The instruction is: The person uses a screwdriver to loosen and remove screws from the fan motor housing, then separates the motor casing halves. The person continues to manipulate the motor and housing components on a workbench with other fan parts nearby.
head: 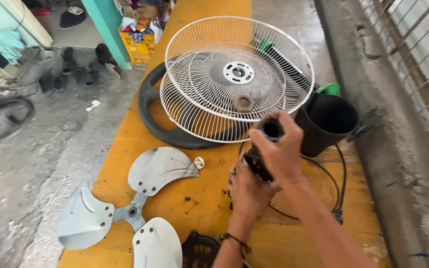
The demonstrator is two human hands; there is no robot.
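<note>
My right hand [280, 149] is curled tight round the black fan motor [263, 149]. My left hand [247, 191] grips its underside, above the yellow counter [209, 198]

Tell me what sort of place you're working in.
Probably an informal open-air repair spot: a yellow workbench on rough concrete, holding a dismantled fan's white wire guards and metal three-blade propeller, with a tyre lying nearby.
</note>
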